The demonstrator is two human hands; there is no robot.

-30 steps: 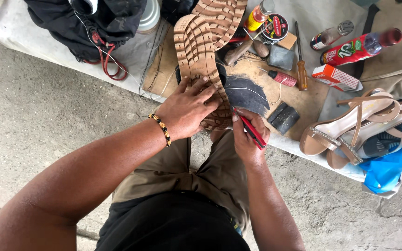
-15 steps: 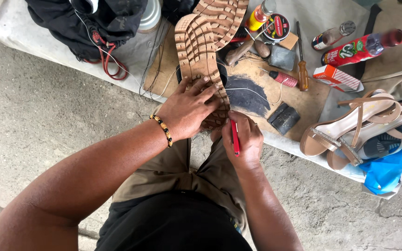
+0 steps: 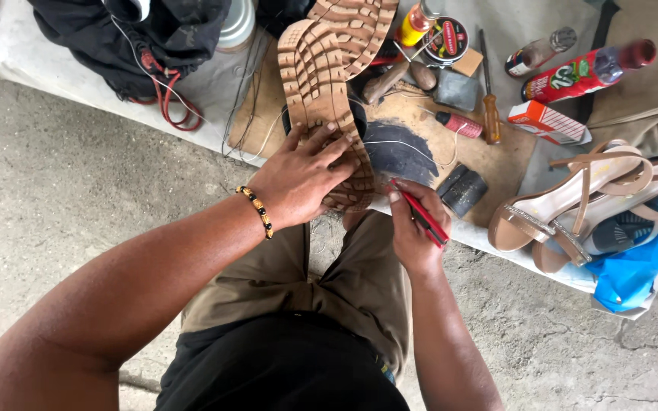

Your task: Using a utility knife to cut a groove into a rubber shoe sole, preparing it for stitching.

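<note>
Two hands working: left hand (image 3: 302, 179) pressing, fingers splayed, on upturned lugged boot sole (image 3: 321, 91), long axis running near-to-far on worktop (image 3: 496, 164); right hand (image 3: 413, 232), just right of heel, fingers pinching red tool (image 3: 420, 213).

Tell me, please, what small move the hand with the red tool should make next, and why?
Probably bring the red tool in the right hand back against the boot sole's heel edge: the left hand presses the sole down, and the tool's tip sits just beside that edge.
</note>
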